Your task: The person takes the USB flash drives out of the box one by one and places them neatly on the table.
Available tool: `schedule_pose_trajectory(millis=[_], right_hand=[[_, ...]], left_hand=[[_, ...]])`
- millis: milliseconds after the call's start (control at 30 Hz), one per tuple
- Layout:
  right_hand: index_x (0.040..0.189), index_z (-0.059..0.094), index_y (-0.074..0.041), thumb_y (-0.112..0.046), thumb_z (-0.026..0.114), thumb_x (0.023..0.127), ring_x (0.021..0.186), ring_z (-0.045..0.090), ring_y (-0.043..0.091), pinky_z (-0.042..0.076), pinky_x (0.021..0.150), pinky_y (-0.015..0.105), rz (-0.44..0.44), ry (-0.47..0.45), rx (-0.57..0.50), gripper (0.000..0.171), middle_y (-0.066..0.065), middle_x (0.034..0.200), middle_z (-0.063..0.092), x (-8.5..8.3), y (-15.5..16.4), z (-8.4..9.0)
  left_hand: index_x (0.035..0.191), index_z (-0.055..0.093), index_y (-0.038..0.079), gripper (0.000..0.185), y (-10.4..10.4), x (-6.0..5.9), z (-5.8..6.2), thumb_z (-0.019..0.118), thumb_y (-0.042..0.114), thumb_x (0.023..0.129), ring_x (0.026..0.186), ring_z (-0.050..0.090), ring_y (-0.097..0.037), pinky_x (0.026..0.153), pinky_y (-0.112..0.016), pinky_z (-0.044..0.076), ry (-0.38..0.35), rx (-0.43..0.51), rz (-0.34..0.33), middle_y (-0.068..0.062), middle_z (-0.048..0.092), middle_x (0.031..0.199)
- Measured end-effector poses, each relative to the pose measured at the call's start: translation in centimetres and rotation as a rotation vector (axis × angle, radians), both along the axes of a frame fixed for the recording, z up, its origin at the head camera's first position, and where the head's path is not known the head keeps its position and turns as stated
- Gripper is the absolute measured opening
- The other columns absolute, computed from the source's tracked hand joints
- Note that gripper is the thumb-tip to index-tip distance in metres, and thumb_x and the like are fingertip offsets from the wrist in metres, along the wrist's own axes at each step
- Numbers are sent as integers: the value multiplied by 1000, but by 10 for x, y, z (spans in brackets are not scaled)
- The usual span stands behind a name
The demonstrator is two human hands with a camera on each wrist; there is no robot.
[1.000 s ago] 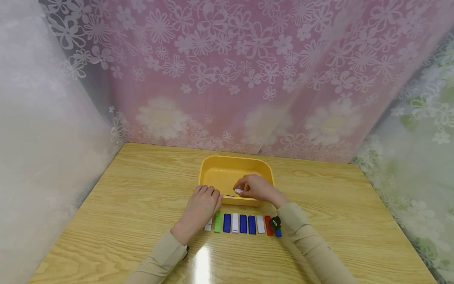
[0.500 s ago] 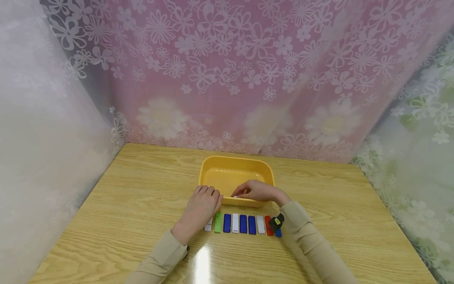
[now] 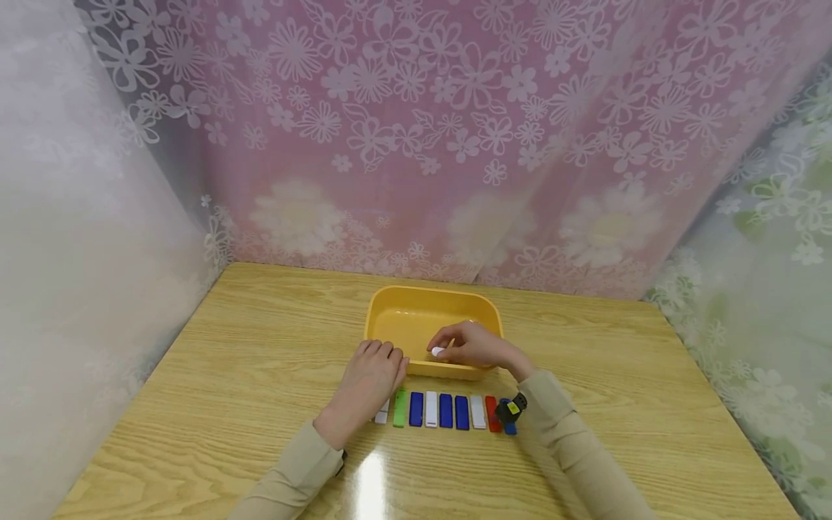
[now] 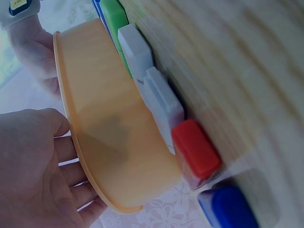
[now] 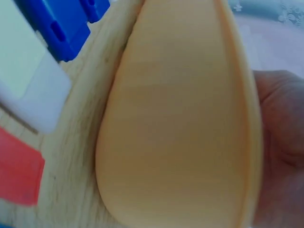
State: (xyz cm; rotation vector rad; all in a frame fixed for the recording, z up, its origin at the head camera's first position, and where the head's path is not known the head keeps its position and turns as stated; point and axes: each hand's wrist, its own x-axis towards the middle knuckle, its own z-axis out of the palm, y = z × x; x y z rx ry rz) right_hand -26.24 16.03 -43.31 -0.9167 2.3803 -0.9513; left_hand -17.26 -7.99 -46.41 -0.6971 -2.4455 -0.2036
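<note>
My left hand (image 3: 369,375) grips the front left rim of a yellow plastic tub (image 3: 406,321); in the left wrist view the fingers (image 4: 71,173) hook over the rim. My right hand (image 3: 474,343) is inside the tub near its front wall. Between thumb and fingers it pinches a small white oblong piece (image 3: 438,352). In the right wrist view the tub's wall (image 5: 175,118) hides the fingertips and the piece. The front part of the tub's floor is out of sight behind the front wall.
In front of the tub, several flat oblong plastic pieces lie in a row on the wooden table (image 3: 260,347): white, green (image 3: 399,408), blue (image 3: 445,410), red (image 3: 492,413). My left hand partly covers the row's left end. Flowered curtains (image 3: 416,144) surround the table.
My right hand dipped lower behind the tub's front wall half a second ago and has risen again, a white piece in its fingertips. My left hand stays on the rim.
</note>
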Motion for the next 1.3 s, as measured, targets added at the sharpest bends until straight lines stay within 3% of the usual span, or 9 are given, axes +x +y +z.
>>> schedule_pose_trajectory(millis=[133, 300, 500, 633, 800, 1033, 1300], right_hand=[[115, 73, -5, -15, 70, 97, 71, 69, 16, 57, 66, 30, -103, -6, -79, 21, 10, 99, 73, 5, 9, 5], [113, 73, -9, -19, 72, 95, 72, 69, 22, 58, 64, 34, -240, 10, -132, 21, 8, 99, 72, 19, 21, 16], [112, 75, -12, -23, 75, 93, 82, 69, 19, 57, 67, 32, -381, 157, -150, 22, 7, 103, 74, 39, 43, 21], [119, 72, -6, -16, 74, 93, 82, 70, 21, 60, 66, 40, -461, 177, -180, 27, 14, 105, 73, 56, 62, 22], [130, 64, 0, -8, 69, 96, 82, 70, 22, 61, 67, 43, -497, 128, -181, 36, 19, 110, 68, 77, 86, 19], [125, 63, 7, -3, 70, 94, 73, 69, 20, 60, 62, 34, -503, 41, -97, 34, 18, 103, 66, 100, 107, 2], [115, 70, -3, -9, 75, 90, 69, 61, 14, 50, 58, 27, -538, 22, 75, 26, 5, 94, 67, 111, 111, -16]], left_hand=[[79, 63, 10, 25, 0, 0, 0, 63, 22, 100, 76, 62, -23, 79, -37, 50, 6, 1, 2, -2, 60, 74], [77, 62, 9, 25, 0, 0, -1, 64, 20, 99, 74, 61, -24, 76, -37, 50, 18, 18, -16, -2, 59, 72], [77, 62, 9, 25, 0, 0, 0, 64, 20, 100, 74, 61, -23, 76, -36, 50, 15, 23, -23, -2, 60, 73], [77, 63, 9, 25, 1, 0, 0, 64, 19, 99, 74, 61, -23, 76, -36, 50, 13, 26, -29, -2, 60, 73], [77, 63, 9, 25, 1, 1, 0, 64, 20, 99, 73, 61, -23, 76, -36, 50, 28, 26, -30, -2, 60, 72], [77, 62, 11, 25, 0, 1, 0, 64, 20, 100, 73, 60, -22, 77, -36, 50, 24, 14, -24, -1, 59, 72], [76, 62, 10, 25, 1, 1, 0, 64, 20, 100, 73, 61, -23, 77, -36, 51, 24, 15, -23, -2, 59, 72]])
